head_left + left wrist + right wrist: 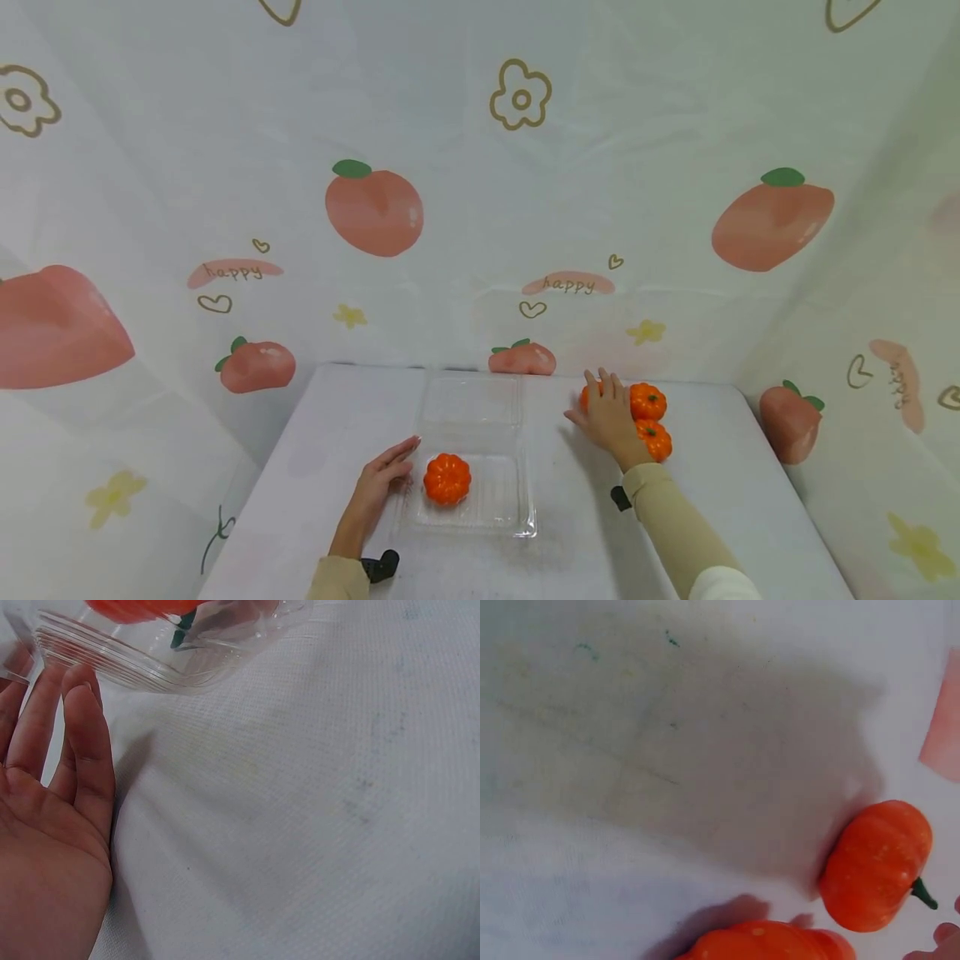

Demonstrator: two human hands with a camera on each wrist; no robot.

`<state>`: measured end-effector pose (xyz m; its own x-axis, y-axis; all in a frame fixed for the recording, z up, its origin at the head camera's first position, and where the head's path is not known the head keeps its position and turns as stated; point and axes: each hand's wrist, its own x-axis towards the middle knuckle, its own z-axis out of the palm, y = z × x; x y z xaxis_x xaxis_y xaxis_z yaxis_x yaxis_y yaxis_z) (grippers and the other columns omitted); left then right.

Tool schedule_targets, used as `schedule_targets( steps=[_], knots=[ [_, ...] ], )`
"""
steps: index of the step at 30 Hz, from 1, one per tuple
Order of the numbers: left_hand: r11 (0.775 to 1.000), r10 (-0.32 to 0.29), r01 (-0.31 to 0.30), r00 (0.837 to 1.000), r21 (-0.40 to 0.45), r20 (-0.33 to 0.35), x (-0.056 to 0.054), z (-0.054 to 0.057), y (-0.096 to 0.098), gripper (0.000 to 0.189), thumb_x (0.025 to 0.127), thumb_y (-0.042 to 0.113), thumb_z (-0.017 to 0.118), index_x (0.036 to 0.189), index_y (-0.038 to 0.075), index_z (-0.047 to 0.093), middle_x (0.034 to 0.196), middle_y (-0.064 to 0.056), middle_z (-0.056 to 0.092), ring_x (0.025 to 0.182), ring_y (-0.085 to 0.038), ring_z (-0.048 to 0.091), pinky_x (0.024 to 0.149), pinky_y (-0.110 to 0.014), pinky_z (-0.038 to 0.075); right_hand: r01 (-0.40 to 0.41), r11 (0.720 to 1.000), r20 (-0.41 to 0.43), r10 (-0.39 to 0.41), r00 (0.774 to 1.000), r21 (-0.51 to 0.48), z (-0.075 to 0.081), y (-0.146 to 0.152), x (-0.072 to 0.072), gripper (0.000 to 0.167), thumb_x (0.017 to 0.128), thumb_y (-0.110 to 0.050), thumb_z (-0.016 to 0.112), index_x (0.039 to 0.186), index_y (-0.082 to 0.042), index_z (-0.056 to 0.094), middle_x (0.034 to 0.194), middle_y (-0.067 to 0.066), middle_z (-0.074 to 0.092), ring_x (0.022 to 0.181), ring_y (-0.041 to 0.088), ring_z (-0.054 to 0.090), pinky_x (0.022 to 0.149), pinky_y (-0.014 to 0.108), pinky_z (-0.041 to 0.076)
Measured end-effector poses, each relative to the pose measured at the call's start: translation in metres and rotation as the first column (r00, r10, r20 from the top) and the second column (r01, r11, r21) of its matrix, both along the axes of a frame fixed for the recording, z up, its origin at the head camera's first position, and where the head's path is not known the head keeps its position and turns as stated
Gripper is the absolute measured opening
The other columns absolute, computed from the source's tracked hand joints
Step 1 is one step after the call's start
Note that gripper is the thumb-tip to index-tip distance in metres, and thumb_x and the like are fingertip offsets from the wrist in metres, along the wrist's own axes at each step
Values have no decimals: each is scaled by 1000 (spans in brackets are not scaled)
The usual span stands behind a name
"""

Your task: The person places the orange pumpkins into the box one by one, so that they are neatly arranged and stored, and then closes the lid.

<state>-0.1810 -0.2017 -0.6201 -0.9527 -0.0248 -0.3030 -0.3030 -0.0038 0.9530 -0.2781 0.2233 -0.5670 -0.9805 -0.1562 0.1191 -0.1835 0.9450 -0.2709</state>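
Note:
A clear plastic clamshell box lies with its lid folded back. One orange toy pumpkin sits in the left part of its base. Along the box's left side is my left hand, its fingers extended at the ridged plastic edge. My right hand reaches over the far right of the table, fingers spread above a partly hidden pumpkin. Beside that hand are a second pumpkin and a third. The right wrist view shows a green-stemmed pumpkin close to the fingertips, apart from them.
The white table meets a fruit-printed cloth backdrop at its far edge. Cloth also hangs on both sides. A dark wrist device shows at the left wrist, another at the right.

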Motion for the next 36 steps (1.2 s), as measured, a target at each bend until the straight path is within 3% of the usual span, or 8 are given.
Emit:
schedule_targets(
  steps=[9,20,30,36],
  knots=[
    [1000,-5,5,1000,-12,-5,-1,2,1,45,99,20,62,144,18,60,152,0,57,88,-14,60,76,-23,52,65,995,136,-54,989,-72,-1,3,-1,93,92,-42,73,156,6,25,160,38,20,146,60,21,120,70,20],
    [999,0,1,1000,37,-29,0,0,0,46,97,15,65,143,16,61,150,-3,58,77,-10,58,70,-21,51,71,994,128,-60,990,-84,-2,6,-1,90,93,-39,73,155,7,26,156,40,25,140,60,31,107,71,40],
    [1000,-1,0,999,-11,-52,2,-2,0,46,98,21,65,143,15,60,148,-3,60,77,-11,59,70,-22,52,67,997,147,-60,987,-45,-4,6,-4,88,90,-37,77,153,7,32,148,37,37,132,56,37,104,68,44],
    [1000,4,-4,1000,0,-27,2,-2,0,44,98,21,64,142,19,61,148,0,60,78,-12,59,71,-22,53,48,999,148,-51,988,25,-11,3,-6,80,87,-32,80,147,5,42,140,33,44,125,52,40,102,63,48]
  ],
)
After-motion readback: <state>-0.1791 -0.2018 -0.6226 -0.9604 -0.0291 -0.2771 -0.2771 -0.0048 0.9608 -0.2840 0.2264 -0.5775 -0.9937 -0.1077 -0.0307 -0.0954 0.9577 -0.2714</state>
